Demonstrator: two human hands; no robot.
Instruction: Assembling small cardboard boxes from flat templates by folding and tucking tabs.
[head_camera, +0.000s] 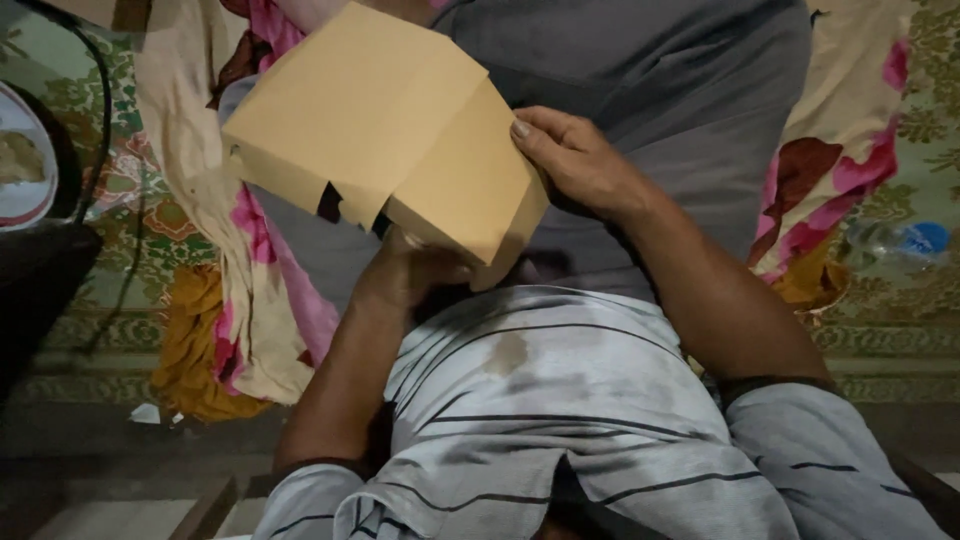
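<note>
Both of our hands are on one folded sheet of tan card (390, 130), held up over our lap in the head view. We grip its right edge with the right hand (580, 165): the thumb lies flat on the near face by the edge, and the other fingers are hidden behind the card, so this hand is clamped on it. Our left hand (415, 270) comes up from below and meets the lower edge of the card; its fingers are tucked under and behind the fold, so we cannot tell how tightly it grasps, only that it touches and props the card there. We see the card bent into two panels, a larger one tilted toward the upper left and a smaller flap on the right, with a short dark slit along the lower edge between them. Beneath it lie our grey trousers (680, 90), and nearer the camera our striped shirt (560, 400). We see a floral cloth (250, 280) in cream, pink and mustard draped at both sides of our legs, over a green patterned rug (900, 300). One clear plastic bottle (895, 243) with a blue cap lies on the rug at the right, well apart from the card. A plate (20, 165) sits at the far left edge.
</note>
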